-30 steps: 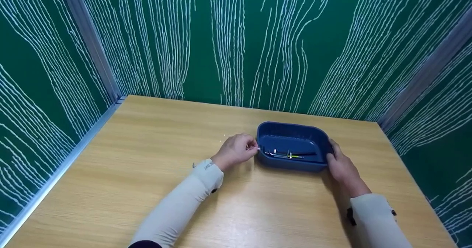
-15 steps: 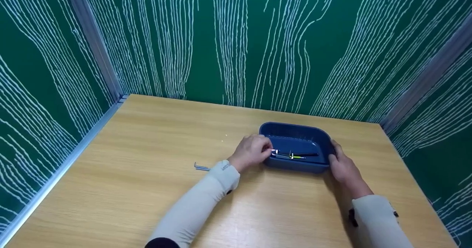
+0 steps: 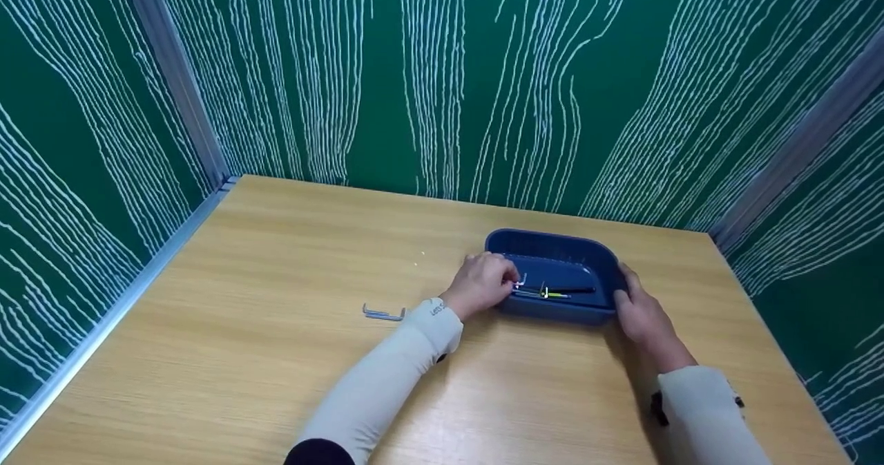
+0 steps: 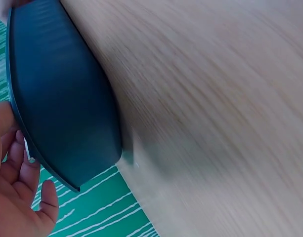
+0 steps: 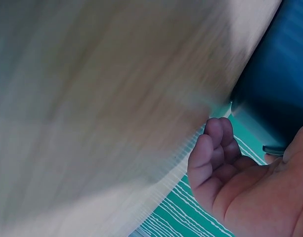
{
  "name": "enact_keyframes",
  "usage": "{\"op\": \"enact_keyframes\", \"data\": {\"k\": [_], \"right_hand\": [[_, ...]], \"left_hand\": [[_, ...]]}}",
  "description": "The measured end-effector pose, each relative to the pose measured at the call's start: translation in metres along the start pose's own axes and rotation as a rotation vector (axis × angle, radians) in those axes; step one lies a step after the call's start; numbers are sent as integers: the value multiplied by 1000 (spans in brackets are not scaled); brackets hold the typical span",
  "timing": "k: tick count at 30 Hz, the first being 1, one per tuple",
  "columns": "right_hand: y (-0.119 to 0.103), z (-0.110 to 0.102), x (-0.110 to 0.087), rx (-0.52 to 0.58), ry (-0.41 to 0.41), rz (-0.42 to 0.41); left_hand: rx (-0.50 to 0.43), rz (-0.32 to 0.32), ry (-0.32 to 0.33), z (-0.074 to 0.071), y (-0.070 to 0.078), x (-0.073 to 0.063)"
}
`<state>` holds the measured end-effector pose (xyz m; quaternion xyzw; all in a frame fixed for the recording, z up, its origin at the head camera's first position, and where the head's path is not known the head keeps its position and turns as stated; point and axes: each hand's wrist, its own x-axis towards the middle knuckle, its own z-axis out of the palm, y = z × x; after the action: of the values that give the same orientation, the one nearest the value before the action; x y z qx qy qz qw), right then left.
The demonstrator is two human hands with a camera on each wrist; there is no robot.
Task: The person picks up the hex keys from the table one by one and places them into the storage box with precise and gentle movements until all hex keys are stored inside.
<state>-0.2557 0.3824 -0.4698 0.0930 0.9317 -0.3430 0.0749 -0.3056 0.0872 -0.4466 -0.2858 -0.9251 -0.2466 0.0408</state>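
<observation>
My left hand (image 3: 481, 282) reaches over the left end of the blue plastic box (image 3: 552, 318), its thumb and fingers pinching a small metal hex key (image 4: 29, 152). Most of that key is hidden by the fingers. At the box's right end, my right hand (image 3: 644, 316) grips the wall, with the thumb at the rim. Several thin tools lie along the near side inside, among them a yellow-green piece (image 3: 554, 295) and a black rod (image 3: 580, 289). Left of the box, a few L-shaped hex keys (image 3: 383, 315) lie on the table near the left sleeve.
The wooden table (image 3: 276, 258) runs back to a green wall (image 3: 380, 92) with white wavy lines. Side walls stand left and right, with metal posts at the corners. Two tiny white specks (image 3: 423, 253) lie behind the left hand.
My left hand has moved right, from the box's left rim to over its inside, with the hex key. The hex keys on the table came into view behind the sleeve. The right hand keeps its grip.
</observation>
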Motion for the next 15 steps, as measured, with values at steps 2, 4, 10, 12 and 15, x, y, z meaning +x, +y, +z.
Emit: {"op": "enact_keyframes", "data": {"k": [2, 4, 10, 12, 15], "right_hand": [[0, -1, 0, -14, 1, -7], [0, -2, 0, -37, 10, -16], [-1, -4, -1, -38, 12, -14], [-1, -3, -1, -20, 3, -7], [-1, -1, -1, -2, -10, 0]], "left_hand": [[19, 0, -11, 0, 3, 2], [43, 4, -30, 0, 6, 4], [56, -6, -97, 4, 16, 15], [38, -27, -111, 5, 17, 17], [7, -79, -116, 8, 16, 18]]}}
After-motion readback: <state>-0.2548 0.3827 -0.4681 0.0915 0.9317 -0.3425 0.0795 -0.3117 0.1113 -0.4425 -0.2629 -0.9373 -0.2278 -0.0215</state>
